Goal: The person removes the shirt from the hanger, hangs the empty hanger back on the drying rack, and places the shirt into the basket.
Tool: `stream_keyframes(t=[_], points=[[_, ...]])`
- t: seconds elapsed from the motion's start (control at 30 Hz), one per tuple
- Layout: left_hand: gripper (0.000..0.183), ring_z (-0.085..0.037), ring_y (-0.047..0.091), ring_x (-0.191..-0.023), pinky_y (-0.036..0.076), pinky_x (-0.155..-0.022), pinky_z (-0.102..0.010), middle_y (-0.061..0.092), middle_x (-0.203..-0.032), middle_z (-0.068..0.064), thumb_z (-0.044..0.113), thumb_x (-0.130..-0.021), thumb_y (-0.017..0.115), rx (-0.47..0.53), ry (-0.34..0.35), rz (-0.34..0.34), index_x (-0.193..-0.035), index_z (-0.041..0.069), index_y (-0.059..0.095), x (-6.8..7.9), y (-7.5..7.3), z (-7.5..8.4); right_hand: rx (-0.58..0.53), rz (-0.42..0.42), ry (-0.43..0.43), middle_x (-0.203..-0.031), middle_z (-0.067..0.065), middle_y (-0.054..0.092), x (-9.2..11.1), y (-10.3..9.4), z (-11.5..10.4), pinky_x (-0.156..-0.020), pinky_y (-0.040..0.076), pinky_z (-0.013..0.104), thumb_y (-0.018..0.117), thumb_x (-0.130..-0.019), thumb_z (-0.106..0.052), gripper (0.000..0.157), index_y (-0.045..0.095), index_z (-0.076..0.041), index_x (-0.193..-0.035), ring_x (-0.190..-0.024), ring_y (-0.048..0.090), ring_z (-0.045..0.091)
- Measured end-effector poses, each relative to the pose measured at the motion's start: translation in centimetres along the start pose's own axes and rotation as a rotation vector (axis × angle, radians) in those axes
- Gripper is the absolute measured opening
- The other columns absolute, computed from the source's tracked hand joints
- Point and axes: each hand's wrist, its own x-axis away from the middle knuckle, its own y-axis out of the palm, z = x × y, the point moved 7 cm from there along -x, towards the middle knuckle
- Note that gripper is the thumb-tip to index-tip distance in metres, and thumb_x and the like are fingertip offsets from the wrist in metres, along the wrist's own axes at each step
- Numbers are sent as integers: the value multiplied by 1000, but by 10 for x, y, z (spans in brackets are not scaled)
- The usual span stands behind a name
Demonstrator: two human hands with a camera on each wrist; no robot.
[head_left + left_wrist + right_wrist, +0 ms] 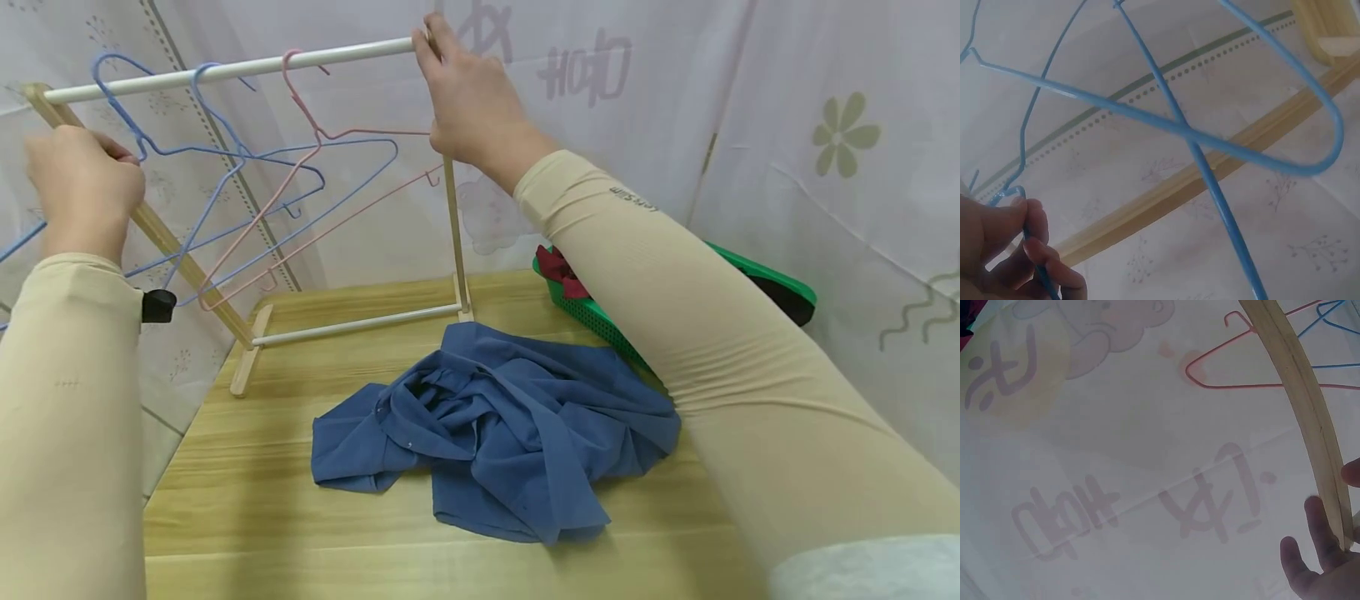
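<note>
My left hand point(86, 183) pinches the wire of a blue clothes hanger point(124, 117) just below its hook, which hangs over the white top rod point(360, 52) of a drying rack. The left wrist view shows thumb and fingers curled round that wire. Beside it on the rod hang a second blue hanger point(222, 123) and a pink hanger point(302, 106). At the rod's right end, my right hand point(476, 108) holds the top of the rack's wooden post point(1307, 403). A crumpled blue garment point(517, 417) lies on the table in front of the rack.
A green basket point(585, 315) with dark red and black cloth stands at the right back, partly hidden by my right sleeve. The rack's wooden feet point(251, 354) rest on the wood-grain table point(360, 542). A patterned white curtain point(750, 67) hangs behind.
</note>
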Motion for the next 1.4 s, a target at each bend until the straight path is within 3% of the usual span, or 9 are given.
stream_keyframes(t=[0.17,0.23,0.5,0.6,0.73,0.83,1.03,1.17,1.4], points=[[44,-38,55,-113,51,-93,-50,61,-118,-25,24,-97,48,-41,39,-35,-131,-1,60,-2,9,-5,6,-26,8,-166,11,-7,1,1,0,-106,42,47,46,-91,-15,83,-4,-9,-157,-145,33,31],[44,-38,55,-108,49,-91,-52,62,-109,-25,26,-97,48,-48,57,-41,-129,-2,61,-2,11,-6,8,-30,8,-166,11,-7,2,2,0,-109,40,49,47,-90,-16,84,-4,-9,-157,-148,27,31],[50,-47,52,-116,45,-93,-59,51,-133,-33,29,-98,45,-30,85,-87,-135,-4,54,3,18,-3,68,13,1,-166,9,0,0,2,4,-119,20,57,46,-91,-19,80,3,-7,-158,-154,3,27],[50,-47,51,-116,46,-85,-57,50,-134,-33,28,-98,44,-35,96,-87,-135,-5,54,5,18,-3,72,-6,-1,-166,10,-2,0,4,3,-120,18,57,46,-92,-20,80,1,-6,-157,-154,0,26],[50,-47,46,-118,43,-71,-45,50,-132,-33,26,-95,45,-49,106,-82,-134,-4,55,5,16,-5,53,-13,-1,-166,10,-4,-1,5,1,-120,17,58,47,-91,-20,82,0,-6,-157,-154,1,25],[50,-45,47,-115,40,-64,-38,51,-129,-32,26,-95,45,-59,108,-77,-134,-3,55,4,15,-5,46,-3,0,-166,10,-3,0,4,0,-119,22,57,48,-90,-19,84,0,-5,-157,-154,6,24],[51,-45,51,-109,41,-61,-38,52,-128,-33,26,-95,44,-72,106,-78,-134,-4,54,6,14,-1,24,-9,8,-165,10,-5,1,5,0,-112,36,50,48,-91,-17,84,-2,-5,-157,-153,14,22],[51,-48,51,-111,41,-60,-38,51,-130,-34,25,-94,43,-77,104,-70,-136,-4,53,7,13,1,17,-22,14,-165,10,-7,0,5,0,-112,36,49,49,-90,-18,85,-3,-6,-157,-153,15,21],[50,-44,59,-104,39,-50,-28,60,-123,-31,22,-91,41,-104,154,4,-130,-3,59,8,7,12,1,-35,36,-165,9,-9,-2,6,2,-113,35,49,53,-90,-20,89,-4,-6,-157,-153,11,20]])
